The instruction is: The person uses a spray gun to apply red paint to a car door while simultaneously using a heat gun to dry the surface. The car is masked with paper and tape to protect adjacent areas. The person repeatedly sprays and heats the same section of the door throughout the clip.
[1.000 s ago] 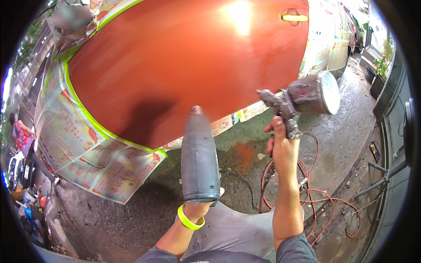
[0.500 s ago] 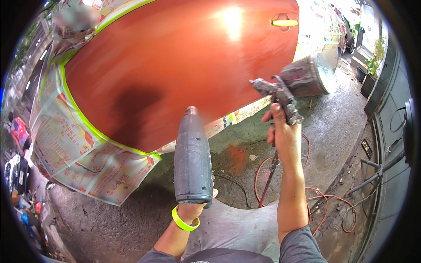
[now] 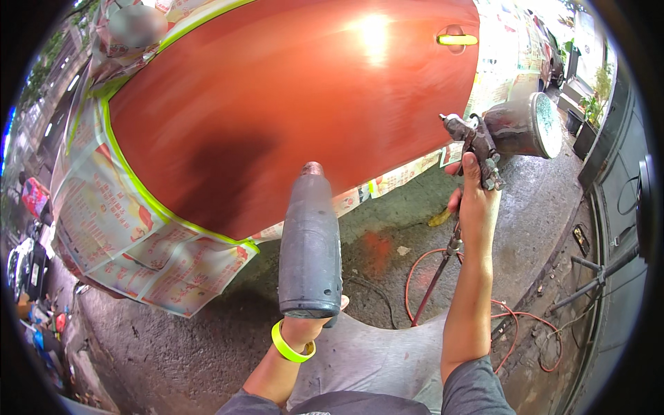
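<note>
My left hand (image 3: pixel 302 330), with a yellow-green wristband, grips a dark grey heat gun (image 3: pixel 309 242) whose nozzle points at the glossy red-orange car door panel (image 3: pixel 290 104). Only a little of that hand shows under the gun's body. My right hand (image 3: pixel 476 207) holds a paint spray gun (image 3: pixel 477 145) with a metal cup (image 3: pixel 529 126) on it, raised near the panel's lower right edge. A red air hose (image 3: pixel 432 277) runs down from the spray gun to the ground.
Newspaper (image 3: pixel 124 228) and yellow-green masking tape (image 3: pixel 149 200) cover the car around the panel. A taped door handle (image 3: pixel 456 39) sits at the upper right. The concrete ground (image 3: pixel 187 346) is stained with red overspray. Dark equipment and potted plants stand at the right.
Both hands and tools have shifted slightly to the right and lower in view. The heat gun stays aimed at the panel and the spray gun stays raised.
</note>
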`<action>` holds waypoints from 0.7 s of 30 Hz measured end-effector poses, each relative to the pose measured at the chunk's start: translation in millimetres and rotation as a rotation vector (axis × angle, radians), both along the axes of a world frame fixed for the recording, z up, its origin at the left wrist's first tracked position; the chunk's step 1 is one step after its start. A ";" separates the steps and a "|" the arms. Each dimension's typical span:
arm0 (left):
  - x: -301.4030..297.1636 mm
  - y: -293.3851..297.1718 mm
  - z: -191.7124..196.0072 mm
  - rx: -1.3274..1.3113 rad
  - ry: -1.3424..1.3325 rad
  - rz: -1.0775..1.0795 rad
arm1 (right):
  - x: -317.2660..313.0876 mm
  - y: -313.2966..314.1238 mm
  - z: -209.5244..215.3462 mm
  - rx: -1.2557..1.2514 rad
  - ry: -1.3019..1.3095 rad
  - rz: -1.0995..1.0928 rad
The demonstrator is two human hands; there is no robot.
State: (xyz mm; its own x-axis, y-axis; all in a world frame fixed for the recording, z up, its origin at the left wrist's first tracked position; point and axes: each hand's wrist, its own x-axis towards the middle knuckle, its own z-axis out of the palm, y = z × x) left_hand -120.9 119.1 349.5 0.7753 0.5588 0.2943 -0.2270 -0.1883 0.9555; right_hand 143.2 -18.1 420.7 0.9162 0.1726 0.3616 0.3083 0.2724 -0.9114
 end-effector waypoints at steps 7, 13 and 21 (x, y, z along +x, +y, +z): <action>3.1 1.9 -6.4 0.060 -0.010 -0.002 | 7.2 -8.1 -5.9 0.047 0.070 -0.033; 16.8 -3.5 -13.5 0.117 0.028 -0.037 | -9.3 -19.0 -35.2 0.031 0.102 0.039; 26.3 -4.9 -66.9 0.100 0.008 -0.049 | 19.7 -26.0 -120.7 -0.435 -0.059 0.123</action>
